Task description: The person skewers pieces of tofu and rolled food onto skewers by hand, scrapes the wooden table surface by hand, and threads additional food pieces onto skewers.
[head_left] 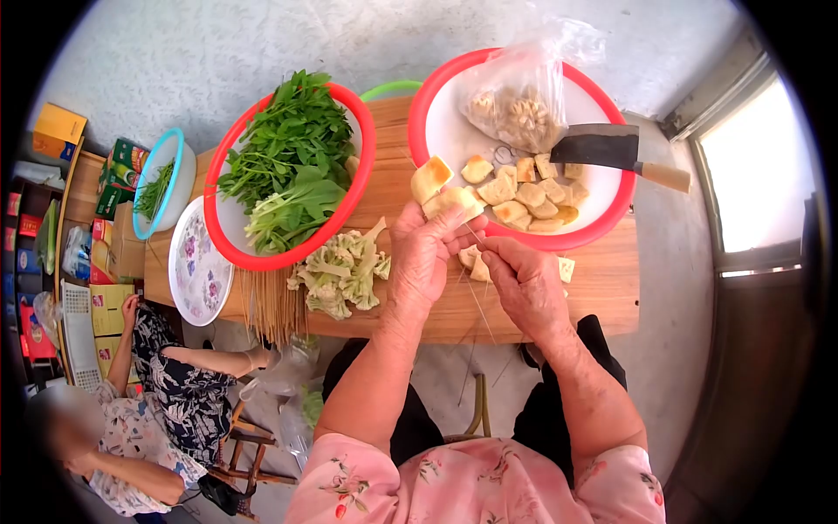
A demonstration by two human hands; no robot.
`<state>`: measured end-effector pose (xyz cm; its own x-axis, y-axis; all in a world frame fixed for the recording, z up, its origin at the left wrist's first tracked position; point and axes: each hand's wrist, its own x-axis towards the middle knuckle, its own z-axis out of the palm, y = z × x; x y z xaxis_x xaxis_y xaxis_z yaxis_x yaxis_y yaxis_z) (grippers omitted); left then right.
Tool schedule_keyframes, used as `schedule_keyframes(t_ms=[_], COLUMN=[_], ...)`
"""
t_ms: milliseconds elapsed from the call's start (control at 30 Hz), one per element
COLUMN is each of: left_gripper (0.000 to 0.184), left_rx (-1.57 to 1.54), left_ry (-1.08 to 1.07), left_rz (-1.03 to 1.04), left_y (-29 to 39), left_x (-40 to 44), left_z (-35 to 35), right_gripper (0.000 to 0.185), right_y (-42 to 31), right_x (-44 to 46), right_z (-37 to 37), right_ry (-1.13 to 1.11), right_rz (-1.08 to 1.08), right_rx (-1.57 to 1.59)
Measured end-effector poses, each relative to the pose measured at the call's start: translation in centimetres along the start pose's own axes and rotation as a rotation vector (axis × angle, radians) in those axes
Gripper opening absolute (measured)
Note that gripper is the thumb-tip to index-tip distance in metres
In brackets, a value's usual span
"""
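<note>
My left hand [423,249] is closed around a pale, golden-skinned chunk [452,203] that looks like fried tofu. A second such chunk [431,179] sits just above it, seemingly on the same stick. My right hand [528,284] pinches a thin wooden skewer [478,307], whose lower end points down past the table edge. Beyond my hands, a red-rimmed white basin [621,205] holds several more chunks [524,192], a clear plastic bag [524,105] of pale, ridged pieces, and a cleaver [602,147] lying across its right rim. Several skewered chunks [476,262] lie on the table behind my right hand.
Leafy greens [292,148] fill another red-rimmed basin [367,131]. Cauliflower pieces [342,272] and a bundle of skewers [269,301] lie on the wooden table [602,301]. Left are a flowered plate [199,262], a blue-rimmed bowl [180,188] and a seated person [148,419].
</note>
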<state>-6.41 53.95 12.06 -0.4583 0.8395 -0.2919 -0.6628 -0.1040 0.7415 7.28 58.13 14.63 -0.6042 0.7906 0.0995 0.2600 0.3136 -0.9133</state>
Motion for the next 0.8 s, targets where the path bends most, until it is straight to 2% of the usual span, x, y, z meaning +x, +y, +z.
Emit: schedule_keyframes(t_ms=[367, 533, 633, 733, 800], left_gripper=[0.032, 0.034, 0.037, 0.037, 0.038], left_rx=[-0.06, -0.128, -0.131, -0.03, -0.099], left_ry=[0.084, 0.018, 0.015, 0.044, 0.032], left_rz=[0.16, 0.089, 0.047, 0.047, 0.088], left_y=[0.9, 1.2, 0.6, 0.1, 0.6], left_x=[0.3, 0.1, 0.3, 0.2, 0.0], left_z=[-0.7, -0.4, -1.1, -1.1, -0.9], right_gripper=[0.007, 0.008, 0.009, 0.014, 0.01], right_y=[0.4, 0.4, 0.6, 0.7, 0.3], right_x=[-0.2, -0.2, -0.4, -0.5, -0.7], right_z=[0.7, 0.7, 1.3, 1.8, 1.9], right_ry=[-0.017, -0.011, -0.038, -0.077, -0.013], right_rz=[-0.011, 0.017, 0.121, 0.074, 0.138], right_rx=[0.013, 0.068, 0.152, 0.118, 0.21])
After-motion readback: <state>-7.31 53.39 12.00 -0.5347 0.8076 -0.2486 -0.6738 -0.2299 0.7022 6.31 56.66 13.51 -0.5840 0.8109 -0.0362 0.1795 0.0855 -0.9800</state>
